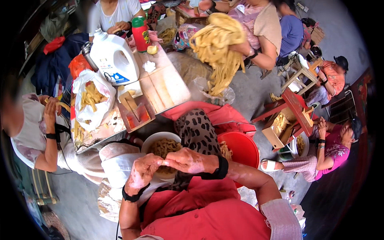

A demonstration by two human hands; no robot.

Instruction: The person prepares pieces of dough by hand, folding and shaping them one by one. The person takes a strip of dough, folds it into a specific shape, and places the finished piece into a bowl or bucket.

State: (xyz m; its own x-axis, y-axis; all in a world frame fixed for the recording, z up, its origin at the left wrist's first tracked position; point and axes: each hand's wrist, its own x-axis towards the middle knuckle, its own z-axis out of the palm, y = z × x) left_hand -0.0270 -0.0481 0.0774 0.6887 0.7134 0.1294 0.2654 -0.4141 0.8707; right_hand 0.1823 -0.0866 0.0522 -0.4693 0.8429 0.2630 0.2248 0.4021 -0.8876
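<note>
Red shirt [200, 218], frame bottom; my hands [185, 160] together over white bowl [153, 138], can't tell grip; seems midway, strips [165, 146] left.

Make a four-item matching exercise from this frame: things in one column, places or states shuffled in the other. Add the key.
Things
1. Left hand and right hand
2. White jug
3. Red bucket
4. White plastic bag

Places or states
A. On the floor, right of the spotted fabric
B. Open on the table, with yellow strips inside
C. Near the red canister with the green cap
D. Fingertips together, above the white bowl

Right pairs: 1-D, 2-C, 3-A, 4-B
</note>
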